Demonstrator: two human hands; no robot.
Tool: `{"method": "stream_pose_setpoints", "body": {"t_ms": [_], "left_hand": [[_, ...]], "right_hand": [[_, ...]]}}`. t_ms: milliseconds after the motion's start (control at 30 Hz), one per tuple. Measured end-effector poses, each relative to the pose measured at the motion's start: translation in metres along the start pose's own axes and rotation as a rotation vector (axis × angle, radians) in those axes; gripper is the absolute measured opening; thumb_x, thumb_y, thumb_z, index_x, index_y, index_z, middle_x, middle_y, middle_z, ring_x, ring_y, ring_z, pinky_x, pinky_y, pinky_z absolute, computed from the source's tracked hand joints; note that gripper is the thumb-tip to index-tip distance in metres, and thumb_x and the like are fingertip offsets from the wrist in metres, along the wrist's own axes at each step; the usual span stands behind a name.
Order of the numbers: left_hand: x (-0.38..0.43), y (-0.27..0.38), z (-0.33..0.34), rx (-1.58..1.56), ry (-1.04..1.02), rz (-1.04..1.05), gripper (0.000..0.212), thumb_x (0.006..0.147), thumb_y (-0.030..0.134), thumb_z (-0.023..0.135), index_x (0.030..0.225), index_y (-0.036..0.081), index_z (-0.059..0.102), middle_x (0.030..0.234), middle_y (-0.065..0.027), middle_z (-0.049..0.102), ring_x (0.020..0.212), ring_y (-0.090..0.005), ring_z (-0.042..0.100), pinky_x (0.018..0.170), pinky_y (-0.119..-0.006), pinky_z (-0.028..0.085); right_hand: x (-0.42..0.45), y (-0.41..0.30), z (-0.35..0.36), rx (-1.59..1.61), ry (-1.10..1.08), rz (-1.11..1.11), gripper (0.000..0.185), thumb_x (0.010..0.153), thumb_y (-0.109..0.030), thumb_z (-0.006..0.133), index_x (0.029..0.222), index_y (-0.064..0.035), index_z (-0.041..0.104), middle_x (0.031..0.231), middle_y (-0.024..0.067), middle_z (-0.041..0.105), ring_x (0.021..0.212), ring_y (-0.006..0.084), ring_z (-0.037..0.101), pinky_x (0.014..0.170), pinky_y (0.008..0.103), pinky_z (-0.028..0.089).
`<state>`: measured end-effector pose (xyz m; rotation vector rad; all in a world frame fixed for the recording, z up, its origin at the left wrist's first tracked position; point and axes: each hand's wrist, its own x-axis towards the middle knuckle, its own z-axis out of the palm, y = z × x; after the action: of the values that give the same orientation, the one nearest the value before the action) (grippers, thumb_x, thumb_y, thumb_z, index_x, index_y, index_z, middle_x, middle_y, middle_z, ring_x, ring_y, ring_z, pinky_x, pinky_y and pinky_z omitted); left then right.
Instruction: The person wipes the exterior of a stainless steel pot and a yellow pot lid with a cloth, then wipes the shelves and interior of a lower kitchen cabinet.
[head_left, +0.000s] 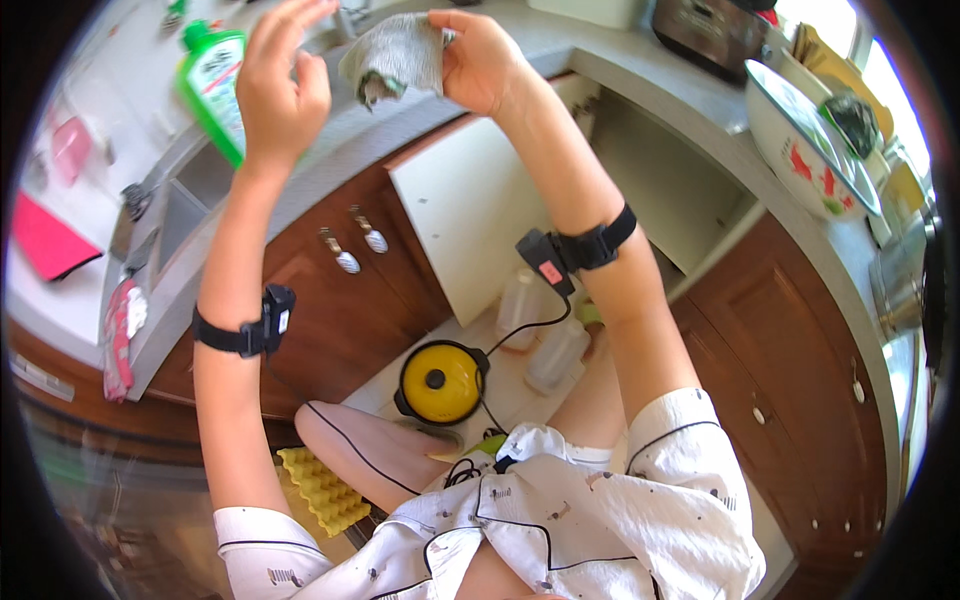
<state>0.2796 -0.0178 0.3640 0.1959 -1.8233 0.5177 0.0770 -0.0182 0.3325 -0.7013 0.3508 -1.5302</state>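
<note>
A grey cloth (401, 56) hangs folded from my right hand (480, 64), pinched between thumb and fingers at the counter's edge. My left hand (281, 82) is raised to the left of the cloth, apart from it, fingers spread and holding nothing visible. Just behind that hand stands a green bottle (214, 86) with a printed label, partly hidden by the wrist. Below the cloth, a cabinet door (465, 202) stands ajar with its white inner face showing, and the cabinet interior (660, 165) is visible beside it.
A yellow-lidded pot (439, 382) and plastic bottles (555, 356) stand on the floor between my legs. The sink (191, 191) lies left, with a red patterned cloth (120, 337) over the counter edge. An enamel basin (810, 142) and a dark appliance (705, 34) sit on the right counter.
</note>
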Motion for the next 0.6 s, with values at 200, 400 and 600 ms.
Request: {"method": "stream_pose_setpoints", "body": {"t_ms": [200,400,600], "left_hand": [[-0.096,0.107,0.101,-0.289,-0.283,-0.05,0.044,0.067,-0.011,0.051,0.106,0.005,0.064,0.119,-0.0113,0.06,0.116,-0.0313,0.055,0.101,-0.041,0.046],[-0.15,0.155,0.182,-0.308,-0.461,-0.164,0.047,0.067,-0.011,0.051,0.11,0.004,0.064,0.126,-0.0116,0.058,0.124,-0.0305,0.051,0.107,-0.044,0.039],[-0.143,0.137,0.244,0.096,-0.365,-0.216,0.053,0.072,-0.001,0.055,0.124,0.008,0.059,0.139,-0.0103,0.05,0.135,-0.0272,0.04,0.116,-0.05,0.023]], "right_hand": [[-0.124,-0.021,-0.134,0.009,0.284,0.122,0.032,0.095,-0.019,0.043,0.114,0.0048,0.052,0.11,0.0181,0.061,0.103,0.031,0.06,0.098,0.045,0.046],[-0.179,-0.079,-0.27,0.064,0.735,-0.122,0.032,0.096,-0.014,0.045,0.119,0.0069,0.05,0.113,0.0178,0.06,0.105,0.0298,0.059,0.101,0.042,0.045],[-0.113,-0.123,-0.422,-0.456,1.085,-0.455,0.027,0.088,-0.017,0.06,0.11,-0.0016,0.06,0.106,0.0107,0.064,0.093,0.0242,0.061,0.08,0.039,0.05]]}}
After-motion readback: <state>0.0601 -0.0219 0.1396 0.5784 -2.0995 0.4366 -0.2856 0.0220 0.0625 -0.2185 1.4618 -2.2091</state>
